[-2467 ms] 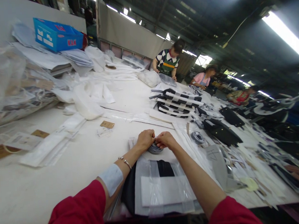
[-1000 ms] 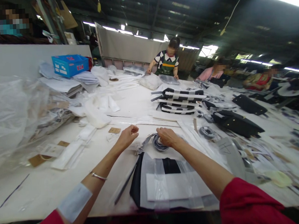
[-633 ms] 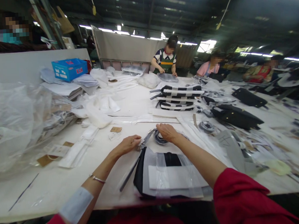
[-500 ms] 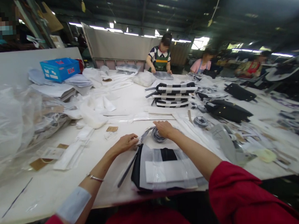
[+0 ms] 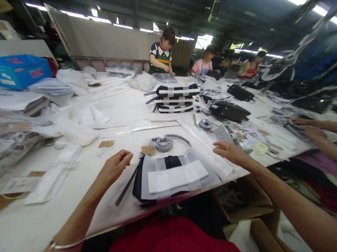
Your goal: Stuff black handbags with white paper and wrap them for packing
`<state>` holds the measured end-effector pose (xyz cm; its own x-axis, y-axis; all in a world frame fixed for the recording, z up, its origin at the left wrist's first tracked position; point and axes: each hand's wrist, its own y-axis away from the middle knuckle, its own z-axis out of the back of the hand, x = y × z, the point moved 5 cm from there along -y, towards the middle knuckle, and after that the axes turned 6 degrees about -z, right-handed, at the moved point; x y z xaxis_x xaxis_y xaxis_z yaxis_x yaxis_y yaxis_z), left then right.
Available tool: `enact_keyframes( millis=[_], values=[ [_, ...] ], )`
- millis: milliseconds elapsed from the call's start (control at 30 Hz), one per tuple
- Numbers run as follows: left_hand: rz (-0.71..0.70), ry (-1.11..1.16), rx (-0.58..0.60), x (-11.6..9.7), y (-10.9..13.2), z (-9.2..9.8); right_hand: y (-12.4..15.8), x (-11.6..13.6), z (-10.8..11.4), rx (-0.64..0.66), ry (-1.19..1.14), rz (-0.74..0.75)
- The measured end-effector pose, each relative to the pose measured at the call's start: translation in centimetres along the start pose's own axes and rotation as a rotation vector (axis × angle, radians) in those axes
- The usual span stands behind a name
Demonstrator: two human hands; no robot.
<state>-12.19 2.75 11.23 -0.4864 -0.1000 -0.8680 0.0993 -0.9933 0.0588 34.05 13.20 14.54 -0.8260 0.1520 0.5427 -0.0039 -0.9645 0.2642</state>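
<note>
My left hand [image 5: 118, 165] hovers left of a black bag [image 5: 137, 180], its fingers loosely bent and nothing visible in them. Across the table my right hand [image 5: 228, 151] is off the bag's right side, fingers stretched out and empty. The bag lies at the table's front edge, covered by a pale wrapping sheet and a white padding strip [image 5: 178, 175]. A dark strap [image 5: 128, 185] sticks out at its left. Just behind it rest a coiled, plastic-wrapped grey strap [image 5: 163, 143] and a brown tag [image 5: 148, 149].
Wrapped black bags [image 5: 175, 99] form a stack farther back. A grey patterned piece [image 5: 225, 133] and another strap coil [image 5: 205, 124] lie to the right. Left are plastic bags [image 5: 75, 127] and a blue box [image 5: 17, 72]. A co-worker's hands [image 5: 312, 131] work at right; open cartons [image 5: 245, 199] stand below.
Both hands have left the coiled strap and moved apart, the left one leftward and the right one rightward. The coil now lies free behind the bag. The view has turned rightward.
</note>
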Motion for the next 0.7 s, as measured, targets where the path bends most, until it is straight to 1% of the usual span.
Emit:
enact_keyframes(
  millis=[33,67,133,167,233,267,300,367,433,467,500,533,567,633,700],
  values=[
    [0.048,-0.040,0.006,1.1,0.5,-0.1,1.1,-2.4,-0.1,0.016,-0.084,-0.072],
    [0.079,-0.084,0.040,2.1,0.9,-0.4,2.3,-4.5,-0.5,0.048,-0.173,-0.141],
    [0.083,-0.164,0.120,3.2,1.5,-1.3,4.3,-7.1,-1.9,0.141,-0.338,-0.229],
    [0.066,-0.190,0.159,3.3,1.8,-1.9,5.0,-7.7,-2.7,0.194,-0.407,-0.254],
    [0.036,-0.202,0.220,3.0,2.2,-2.8,5.9,-7.4,-4.3,0.283,-0.501,-0.264],
    [0.035,-0.199,0.239,2.7,2.3,-3.2,6.0,-6.8,-4.9,0.297,-0.508,-0.251],
    [0.045,-0.200,0.252,2.4,2.4,-3.4,5.9,-5.9,-5.2,0.276,-0.481,-0.221],
    [0.075,-0.216,0.222,1.9,2.8,-3.5,5.7,-3.8,-5.1,0.141,-0.343,-0.091],
    [0.067,-0.269,0.134,1.2,3.4,-3.2,5.8,-1.2,-4.9,0.003,-0.168,0.118],
    [0.024,-0.313,0.093,0.7,3.9,-3.1,6.1,0.0,-5.0,-0.023,-0.091,0.238],
    [-0.055,-0.371,0.060,-0.1,4.4,-3.2,6.4,1.0,-5.4,-0.017,-0.020,0.355],
    [-0.162,-0.439,0.054,-1.0,4.9,-3.5,6.8,1.9,-5.9,0.009,0.050,0.461],
    [-0.278,-0.508,0.076,-1.9,5.4,-4.2,7.1,2.5,-6.5,0.041,0.119,0.550],
    [-0.477,-0.629,0.162,-3.4,6.3,-5.9,7.5,3.3,-7.7,0.075,0.240,0.666],
    [-0.582,-0.727,0.239,-4.2,6.6,-7.5,7.5,3.8,-8.5,0.065,0.317,0.719]
  ],
)
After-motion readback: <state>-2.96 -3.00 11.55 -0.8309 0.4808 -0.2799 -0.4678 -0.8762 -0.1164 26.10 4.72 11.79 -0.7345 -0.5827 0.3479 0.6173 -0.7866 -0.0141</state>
